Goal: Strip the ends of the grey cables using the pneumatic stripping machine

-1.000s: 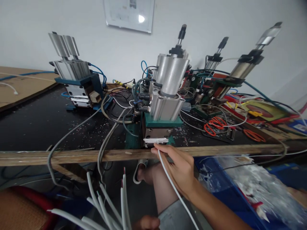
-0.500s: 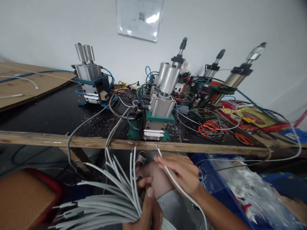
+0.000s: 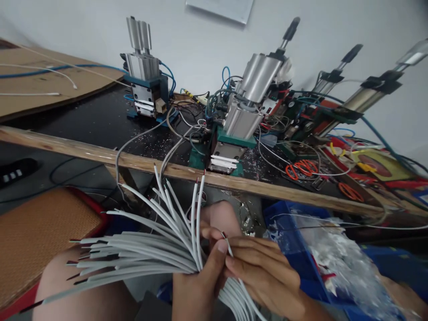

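A thick bundle of light grey cables [image 3: 143, 252] fans out to the left from my left hand [image 3: 202, 285], which is closed around it. Dark and coloured wire tips show at several of the cable ends. One single cable [image 3: 230, 250] lies in my right hand [image 3: 270, 269], pinched between its fingers. That cable's stripped end meets the thumb and forefinger of my left hand, so both hands are together over my lap. Below the hands, the rest of the bundle runs down out of view.
Ahead is a black bench with a wooden front edge [image 3: 167, 167]. On it stand a pneumatic machine [image 3: 245, 120], another machine [image 3: 143, 84] farther left and tilted cylinders [image 3: 364, 98] at right. A blue bin [image 3: 287, 240] holds clear plastic; a woven seat [image 3: 36, 236] is at left.
My right hand has brought the single cable's end down and left to my left thumb and forefinger. The view has shifted, with the bench now higher in the picture.
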{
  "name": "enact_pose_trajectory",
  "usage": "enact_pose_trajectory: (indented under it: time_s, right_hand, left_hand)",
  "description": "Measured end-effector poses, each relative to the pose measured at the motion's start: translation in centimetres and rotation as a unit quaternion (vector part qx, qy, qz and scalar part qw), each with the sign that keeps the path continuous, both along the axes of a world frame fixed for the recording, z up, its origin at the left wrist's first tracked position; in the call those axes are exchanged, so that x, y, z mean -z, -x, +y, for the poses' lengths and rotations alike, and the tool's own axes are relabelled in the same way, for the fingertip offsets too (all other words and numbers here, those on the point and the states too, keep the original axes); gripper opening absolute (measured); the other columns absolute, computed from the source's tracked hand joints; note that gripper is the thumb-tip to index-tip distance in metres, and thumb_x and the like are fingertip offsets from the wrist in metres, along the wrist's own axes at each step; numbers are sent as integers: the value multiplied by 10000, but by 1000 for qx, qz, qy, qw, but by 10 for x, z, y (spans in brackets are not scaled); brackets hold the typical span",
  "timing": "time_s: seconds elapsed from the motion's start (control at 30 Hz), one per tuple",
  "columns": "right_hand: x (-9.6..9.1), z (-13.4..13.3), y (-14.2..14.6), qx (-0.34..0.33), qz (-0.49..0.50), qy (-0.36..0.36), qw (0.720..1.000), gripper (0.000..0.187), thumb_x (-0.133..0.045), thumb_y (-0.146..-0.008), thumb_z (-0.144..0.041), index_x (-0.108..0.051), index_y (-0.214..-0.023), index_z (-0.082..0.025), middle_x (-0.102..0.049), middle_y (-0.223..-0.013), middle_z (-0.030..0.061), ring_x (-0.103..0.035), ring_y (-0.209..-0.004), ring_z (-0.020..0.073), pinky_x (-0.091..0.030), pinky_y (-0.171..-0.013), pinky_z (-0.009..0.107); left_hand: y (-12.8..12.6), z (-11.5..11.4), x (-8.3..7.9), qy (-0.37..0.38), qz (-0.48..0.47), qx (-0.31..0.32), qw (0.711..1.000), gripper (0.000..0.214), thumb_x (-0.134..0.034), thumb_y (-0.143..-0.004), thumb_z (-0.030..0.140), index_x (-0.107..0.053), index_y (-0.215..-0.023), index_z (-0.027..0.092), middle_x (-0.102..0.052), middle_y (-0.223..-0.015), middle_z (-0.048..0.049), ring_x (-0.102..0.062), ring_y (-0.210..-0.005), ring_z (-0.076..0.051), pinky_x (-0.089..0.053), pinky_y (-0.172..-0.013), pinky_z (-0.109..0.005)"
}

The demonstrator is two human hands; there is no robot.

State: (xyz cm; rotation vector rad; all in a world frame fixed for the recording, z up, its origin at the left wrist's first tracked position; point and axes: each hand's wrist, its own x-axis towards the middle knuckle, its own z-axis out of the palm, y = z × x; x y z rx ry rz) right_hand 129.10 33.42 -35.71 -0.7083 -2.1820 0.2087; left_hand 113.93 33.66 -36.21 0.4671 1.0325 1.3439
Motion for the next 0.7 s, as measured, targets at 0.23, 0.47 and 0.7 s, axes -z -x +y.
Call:
enact_pose_trajectory:
  time_s: [0.23,0.47,0.7]
  right_hand:
    - [-5,-7,-11,65,-72,-37,995,360,-549,-1033,-74,-591,-1389,-105,-695,-1279,93,-604,-1296,164,-550,-1089,292]
    - [43,-51,-171,490,-194,55,848,278,-520,-1032,-300,-740,-1106,-146,-762,-1065,128,-758,-922,253,-628,-822,335]
    - [75,-108,-227,553,-250,328,724,407,-521,-954,-200,-653,-1316,-67,-742,-1007,203,-741,-836,302,-607,-782,411]
  left_hand:
    - [3,5,5,-42,-19,46,998,383,-865,-745,510,-737,-889,179,-547,-585,30,-459,-516,-75,-370,-498,-178]
    - [7,16,5,-63,-90,100,989,150,-722,-917,330,-717,-914,179,-399,-473,82,-329,-369,-29,-284,-433,-170]
    - [6,22,6,-78,-93,103,987,178,-564,-939,151,-712,-840,153,-415,-581,57,-351,-348,-36,-294,-412,-227]
